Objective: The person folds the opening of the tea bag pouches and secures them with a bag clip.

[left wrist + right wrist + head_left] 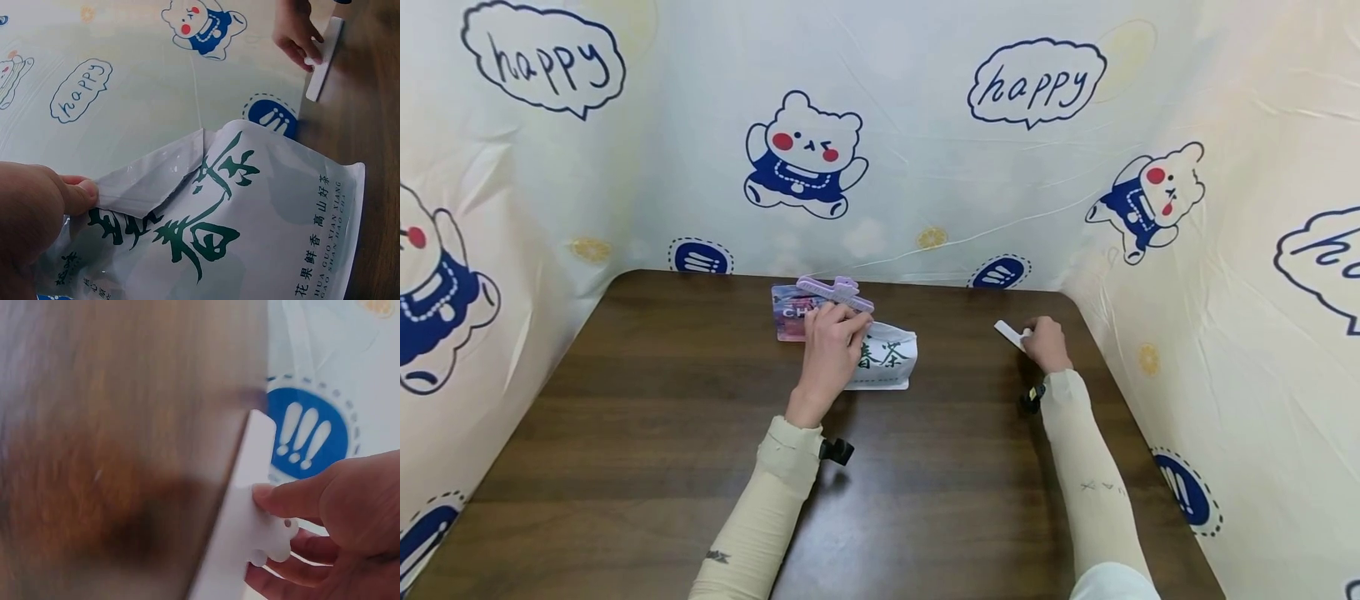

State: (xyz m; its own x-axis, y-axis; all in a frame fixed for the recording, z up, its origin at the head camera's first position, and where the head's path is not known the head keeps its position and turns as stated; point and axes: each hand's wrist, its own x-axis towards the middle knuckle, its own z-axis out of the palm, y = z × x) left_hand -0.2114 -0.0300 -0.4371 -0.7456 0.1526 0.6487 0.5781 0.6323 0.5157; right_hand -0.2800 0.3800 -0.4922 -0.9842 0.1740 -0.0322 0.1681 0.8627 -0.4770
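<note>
A white tea bag (887,358) with green lettering stands on the table, its top folded over. My left hand (833,350) pinches that folded top; in the left wrist view the thumb (78,195) presses the flap at its left end. Over to the right, my right hand (1047,343) holds a white bag clip (1011,335) just above or on the table; I cannot tell which. Seen from the right wrist, the thumb lies on the long bar of the clip (234,519), with fingers curled behind its rounded grip.
Behind my left hand lies a blue and pink packet (788,312) with a purple bag clip (835,292) across its top. The brown table (647,433) ends at a patterned cloth (910,167) that rises at the back and both sides.
</note>
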